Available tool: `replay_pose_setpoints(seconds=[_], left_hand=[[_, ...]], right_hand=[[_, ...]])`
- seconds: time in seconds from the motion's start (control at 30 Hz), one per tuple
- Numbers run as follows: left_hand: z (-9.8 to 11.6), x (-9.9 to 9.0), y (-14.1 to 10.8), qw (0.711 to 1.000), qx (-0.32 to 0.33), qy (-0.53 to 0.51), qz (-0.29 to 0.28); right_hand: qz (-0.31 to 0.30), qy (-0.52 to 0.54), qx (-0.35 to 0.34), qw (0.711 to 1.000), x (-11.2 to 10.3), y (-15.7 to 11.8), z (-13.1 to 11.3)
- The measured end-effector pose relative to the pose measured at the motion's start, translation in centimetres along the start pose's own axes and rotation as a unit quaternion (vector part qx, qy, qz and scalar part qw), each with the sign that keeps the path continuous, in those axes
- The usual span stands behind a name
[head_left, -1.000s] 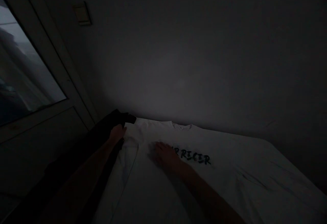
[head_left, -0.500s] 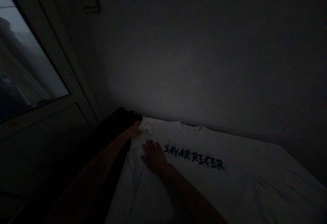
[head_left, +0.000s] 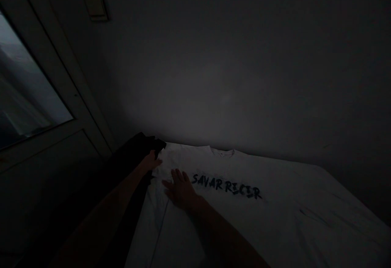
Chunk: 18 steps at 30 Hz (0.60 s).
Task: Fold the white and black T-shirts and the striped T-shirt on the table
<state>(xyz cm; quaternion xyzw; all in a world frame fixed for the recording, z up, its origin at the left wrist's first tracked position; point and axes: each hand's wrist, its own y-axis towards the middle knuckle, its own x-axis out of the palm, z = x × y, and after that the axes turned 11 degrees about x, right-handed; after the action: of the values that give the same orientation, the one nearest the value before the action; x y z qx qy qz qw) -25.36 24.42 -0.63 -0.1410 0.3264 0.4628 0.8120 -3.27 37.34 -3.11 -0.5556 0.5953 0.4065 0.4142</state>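
dim light falls on the wall (head_left: 226, 76). nearest, my right hand (head_left: 181, 191) has moved left off the lettering (head_left: 224, 186), which shows whole; palm down, fingers spread, it lies on the shirt (head_left: 250, 227), laid out below the wall. from my end, the sleeve (head_left: 166, 164) looks flatter than a second ago, better smoothed, i judge. farther, my left hand (head_left: 149, 162) is at the sleeve's edge; whether it pinches i cannot tell. dark cloth (head_left: 131, 148) lies beside it.

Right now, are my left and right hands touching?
Apart: the head view shows the white shirt between the left hand and right hand.
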Motion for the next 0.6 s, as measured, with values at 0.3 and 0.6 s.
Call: replay_pose_setpoints(seconds=[0.3,0.6], left_hand=[[0.6,-0.1,-2.2,0.995,0.061,-0.052,-0.067],[-0.7,-0.3,-2.2,0.994,0.087,0.042,-0.041]], right_hand=[[0.022,0.007,0.003,1.0,0.3,-0.1,-0.1],[0.067,0.061,-0.011,0.996,0.6,0.3,0.7]])
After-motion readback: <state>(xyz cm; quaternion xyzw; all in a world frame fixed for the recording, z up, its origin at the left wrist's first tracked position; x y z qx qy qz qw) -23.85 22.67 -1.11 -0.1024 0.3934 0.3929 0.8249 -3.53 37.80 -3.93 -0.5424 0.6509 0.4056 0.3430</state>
